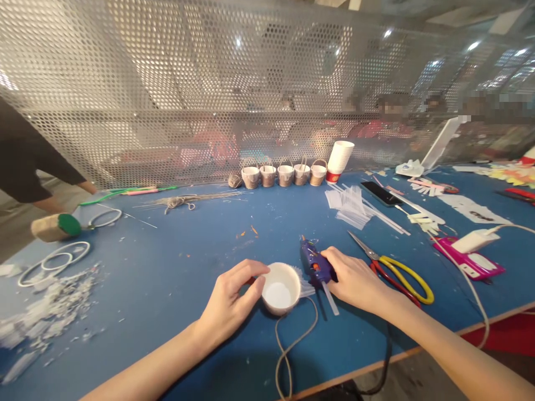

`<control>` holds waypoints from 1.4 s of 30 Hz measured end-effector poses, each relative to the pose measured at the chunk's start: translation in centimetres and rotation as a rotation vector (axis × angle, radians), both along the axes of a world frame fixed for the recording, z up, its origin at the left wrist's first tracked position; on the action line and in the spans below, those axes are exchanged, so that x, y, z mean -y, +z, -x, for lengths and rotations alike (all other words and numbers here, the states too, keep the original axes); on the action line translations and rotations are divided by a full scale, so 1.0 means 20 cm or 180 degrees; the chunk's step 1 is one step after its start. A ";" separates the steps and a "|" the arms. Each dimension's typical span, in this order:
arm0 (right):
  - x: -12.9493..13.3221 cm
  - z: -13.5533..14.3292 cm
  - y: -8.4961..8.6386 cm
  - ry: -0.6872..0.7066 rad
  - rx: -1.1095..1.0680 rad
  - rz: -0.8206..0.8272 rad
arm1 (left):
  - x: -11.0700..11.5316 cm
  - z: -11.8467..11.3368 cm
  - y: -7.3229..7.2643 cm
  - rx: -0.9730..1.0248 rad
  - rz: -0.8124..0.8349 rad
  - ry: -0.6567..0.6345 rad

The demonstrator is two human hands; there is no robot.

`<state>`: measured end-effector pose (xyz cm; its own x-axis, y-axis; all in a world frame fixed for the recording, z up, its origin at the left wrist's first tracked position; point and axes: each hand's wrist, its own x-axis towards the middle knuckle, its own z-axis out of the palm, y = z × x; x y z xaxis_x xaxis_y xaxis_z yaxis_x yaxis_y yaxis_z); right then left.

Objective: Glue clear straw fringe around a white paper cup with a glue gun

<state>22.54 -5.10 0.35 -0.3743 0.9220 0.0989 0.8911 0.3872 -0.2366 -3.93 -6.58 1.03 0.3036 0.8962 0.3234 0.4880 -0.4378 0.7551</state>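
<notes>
A small white paper cup stands near the front middle of the table, its opening towards me. Thumb and fingers of my left hand pinch the cup's left rim. Thin grey twine trails from the cup's base to the table's front edge. My right hand is wrapped round a blue glue gun just right of the cup, nozzle pointing away from me. A clear glue stick pokes out of the gun's rear. Some frayed clear strips lie between cup and gun.
Scissors with red and yellow handles lie right, before a pink power strip. Several twine-wrapped cups and a cup stack line the back. A phone lies behind. Paper scraps cover the left.
</notes>
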 end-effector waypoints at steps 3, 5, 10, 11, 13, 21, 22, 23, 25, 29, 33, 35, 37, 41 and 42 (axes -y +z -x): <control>0.00 -0.02 0.03 0.0241 0.0248 0.0067 | 0.00 0.00 0.00 -0.0026 -0.0286 -0.0118; 0.00 -0.04 0.07 0.0357 0.0340 0.0188 | 0.00 0.00 0.00 -0.0029 -0.0419 -0.0136; -0.04 -0.04 0.20 0.0426 -0.0040 0.0129 | 0.00 0.00 -0.02 -0.0074 -0.0473 -0.0076; -0.05 -0.01 0.23 0.0487 -0.0252 0.0021 | 0.00 0.00 -0.03 -0.0089 -0.0460 -0.0058; -0.07 0.08 0.27 0.0784 -0.0702 -0.0111 | 0.00 -0.01 -0.03 -0.0119 -0.0439 -0.0019; -0.17 0.37 0.27 0.1826 -0.0638 0.0112 | 0.01 -0.02 -0.02 -0.0032 -0.0586 0.0009; -0.18 0.38 0.26 0.1842 -0.0594 0.0082 | 0.01 -0.02 -0.02 -0.0032 -0.0557 0.0036; -0.19 0.38 0.26 0.1848 -0.0559 0.0033 | 0.01 -0.02 -0.02 -0.0036 -0.0512 0.0063; -0.20 0.39 0.25 0.1879 -0.0476 -0.0102 | 0.02 -0.02 -0.03 -0.0012 -0.0377 0.0104; -0.19 0.39 0.24 0.2113 -0.0206 -0.0357 | 0.02 -0.02 -0.04 0.0170 -0.0056 0.0170; -0.19 0.38 0.24 0.2292 0.0035 -0.0454 | 0.02 -0.03 -0.03 0.0243 0.0112 0.0177; -0.19 0.37 0.24 0.2264 -0.0012 -0.0437 | 0.02 -0.03 -0.02 0.0231 0.0158 0.0170; -0.20 0.36 0.23 0.2178 -0.0180 -0.0347 | 0.02 -0.04 -0.01 0.0222 0.0241 0.0127; -0.21 0.34 0.23 0.1997 -0.0596 0.0068 | 0.03 -0.04 -0.01 0.0343 0.0509 0.0004; -0.21 0.33 0.23 0.1946 -0.0672 0.0166 | 0.03 -0.04 -0.01 0.0405 0.0580 -0.0001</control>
